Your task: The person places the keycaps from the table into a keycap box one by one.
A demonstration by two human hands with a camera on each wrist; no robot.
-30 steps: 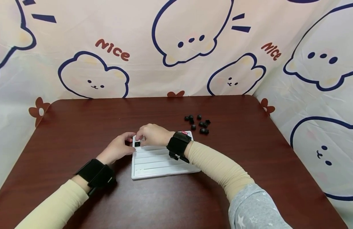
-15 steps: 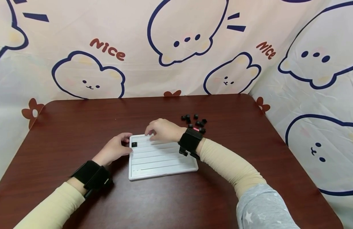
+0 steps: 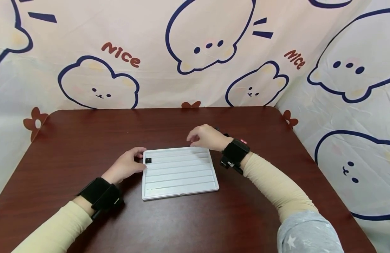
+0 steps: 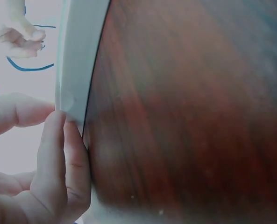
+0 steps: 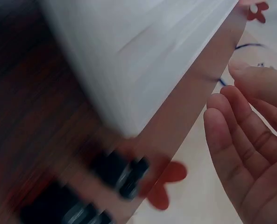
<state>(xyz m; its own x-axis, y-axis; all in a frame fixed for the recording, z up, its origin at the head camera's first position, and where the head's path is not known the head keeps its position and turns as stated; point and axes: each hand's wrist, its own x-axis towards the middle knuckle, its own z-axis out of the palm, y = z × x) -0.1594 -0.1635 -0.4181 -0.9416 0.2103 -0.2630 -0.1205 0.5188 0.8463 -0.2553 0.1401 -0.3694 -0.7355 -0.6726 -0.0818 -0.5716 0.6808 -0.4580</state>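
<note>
A white ridged board (image 3: 179,172) lies on the brown table, with one small black block (image 3: 148,160) in its upper left part. My left hand (image 3: 127,164) holds the board's left edge near the far corner; in the left wrist view its fingertips (image 4: 54,123) meet at the side of the board. Over the far right edge of the board hovers my right hand (image 3: 209,137), fingers loosely bent and nothing between them. Its empty fingers (image 5: 217,128) also show in the right wrist view. Several blurred black blocks (image 5: 119,172) lie near the board's corner there.
Most of the loose black blocks are hidden behind the right hand and wrist in the head view. The brown table (image 3: 188,225) extends around the board. A printed curtain (image 3: 163,84) stands behind the table and along its sides.
My right hand has moved away from the black block at the board's upper left, rightward along the far edge toward the loose blocks. The left hand keeps its place at the board.
</note>
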